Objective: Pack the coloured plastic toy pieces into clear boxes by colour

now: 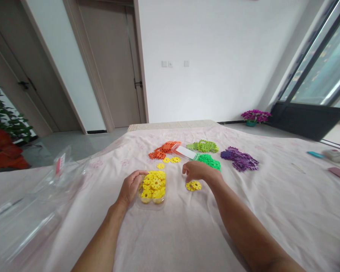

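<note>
While the left hand (130,186) rests against the left side of a clear box (151,206), its fingers reach along the far left corner, nearly straight and close together; whether they grip the rim, I cannot tell; the box stands near the middle of a pale pink cloth (170,241), filled with yellow flower-shaped pieces (155,184); to its right, the right hand (200,170) hangs palm down with its fingers bent toward the cloth; whether they pinch anything, I cannot tell; a few loose yellow pieces (193,186) lie just on the near side of that hand, and others lie beyond the box.

Farther off, an orange heap (166,148) lies to the left and a light green heap (211,146) to its right, with a white label (187,152) between them; a darker green heap (210,162) sits just beyond the right hand, and a purple heap (240,158) farther right; a clear plastic bag (42,217) covers the near left.
</note>
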A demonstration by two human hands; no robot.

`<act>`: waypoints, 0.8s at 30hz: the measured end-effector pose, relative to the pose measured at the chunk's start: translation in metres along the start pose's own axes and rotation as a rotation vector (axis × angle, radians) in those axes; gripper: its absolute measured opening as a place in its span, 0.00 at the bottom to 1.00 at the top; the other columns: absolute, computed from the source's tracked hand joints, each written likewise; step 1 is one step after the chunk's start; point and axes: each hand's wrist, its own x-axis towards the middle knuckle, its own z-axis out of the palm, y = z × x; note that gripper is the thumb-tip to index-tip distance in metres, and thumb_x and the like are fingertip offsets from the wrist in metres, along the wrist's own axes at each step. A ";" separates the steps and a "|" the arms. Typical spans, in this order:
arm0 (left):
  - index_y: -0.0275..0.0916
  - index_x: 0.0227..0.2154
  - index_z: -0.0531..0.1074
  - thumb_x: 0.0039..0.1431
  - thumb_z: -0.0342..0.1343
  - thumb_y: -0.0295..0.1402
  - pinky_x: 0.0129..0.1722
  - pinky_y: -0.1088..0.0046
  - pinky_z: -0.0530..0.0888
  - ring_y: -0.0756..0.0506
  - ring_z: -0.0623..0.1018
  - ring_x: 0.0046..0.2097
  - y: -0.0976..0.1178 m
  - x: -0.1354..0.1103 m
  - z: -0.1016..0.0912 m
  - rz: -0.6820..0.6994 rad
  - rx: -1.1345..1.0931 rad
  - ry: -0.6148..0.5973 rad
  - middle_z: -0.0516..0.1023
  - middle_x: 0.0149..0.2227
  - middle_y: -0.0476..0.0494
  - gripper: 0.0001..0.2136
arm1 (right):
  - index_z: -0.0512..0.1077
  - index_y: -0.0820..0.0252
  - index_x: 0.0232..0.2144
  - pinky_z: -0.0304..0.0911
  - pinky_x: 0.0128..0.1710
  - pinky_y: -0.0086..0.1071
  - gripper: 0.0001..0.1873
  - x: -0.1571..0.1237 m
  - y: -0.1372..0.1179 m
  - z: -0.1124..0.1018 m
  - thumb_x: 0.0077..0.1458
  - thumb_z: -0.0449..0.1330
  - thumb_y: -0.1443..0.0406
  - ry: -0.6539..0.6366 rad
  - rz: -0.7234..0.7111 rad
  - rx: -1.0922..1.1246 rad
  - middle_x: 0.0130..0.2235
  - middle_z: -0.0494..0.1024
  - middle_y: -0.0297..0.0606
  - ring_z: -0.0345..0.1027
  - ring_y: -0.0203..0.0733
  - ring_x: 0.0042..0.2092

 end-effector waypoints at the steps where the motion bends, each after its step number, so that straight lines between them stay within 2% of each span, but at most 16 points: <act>1: 0.40 0.41 0.76 0.60 0.44 0.37 0.54 0.66 0.68 0.42 0.75 0.50 -0.001 0.000 0.000 0.002 0.002 0.000 0.80 0.45 0.45 0.16 | 0.78 0.52 0.40 0.60 0.33 0.30 0.25 -0.001 0.003 -0.001 0.34 0.72 0.62 -0.038 0.034 -0.024 0.39 0.79 0.36 0.72 0.45 0.39; 6: 0.41 0.40 0.76 0.61 0.44 0.36 0.54 0.67 0.68 0.43 0.75 0.51 -0.002 0.000 0.000 0.014 0.009 -0.002 0.79 0.45 0.46 0.16 | 0.78 0.52 0.34 0.60 0.34 0.30 0.25 -0.003 0.005 0.001 0.27 0.75 0.59 -0.141 0.087 -0.044 0.36 0.78 0.33 0.72 0.43 0.37; 16: 0.41 0.43 0.76 0.61 0.44 0.36 0.53 0.68 0.68 0.43 0.76 0.50 0.000 0.000 0.000 0.015 0.010 -0.009 0.79 0.45 0.46 0.17 | 0.77 0.56 0.32 0.58 0.31 0.28 0.22 0.001 -0.001 0.008 0.29 0.74 0.57 -0.248 0.013 -0.047 0.32 0.77 0.33 0.70 0.41 0.34; 20: 0.40 0.42 0.76 0.61 0.44 0.36 0.53 0.67 0.68 0.43 0.75 0.50 0.000 0.000 0.000 0.004 0.011 -0.007 0.79 0.45 0.45 0.16 | 0.76 0.58 0.31 0.56 0.29 0.27 0.19 -0.002 -0.003 0.002 0.33 0.73 0.58 -0.204 -0.087 -0.019 0.33 0.77 0.33 0.68 0.38 0.33; 24: 0.40 0.41 0.76 0.61 0.44 0.37 0.53 0.66 0.67 0.43 0.75 0.50 0.001 -0.001 0.000 0.001 0.006 -0.012 0.79 0.45 0.44 0.16 | 0.73 0.59 0.28 0.54 0.26 0.25 0.12 -0.003 -0.009 0.000 0.39 0.70 0.62 -0.089 -0.181 0.111 0.29 0.74 0.31 0.64 0.33 0.29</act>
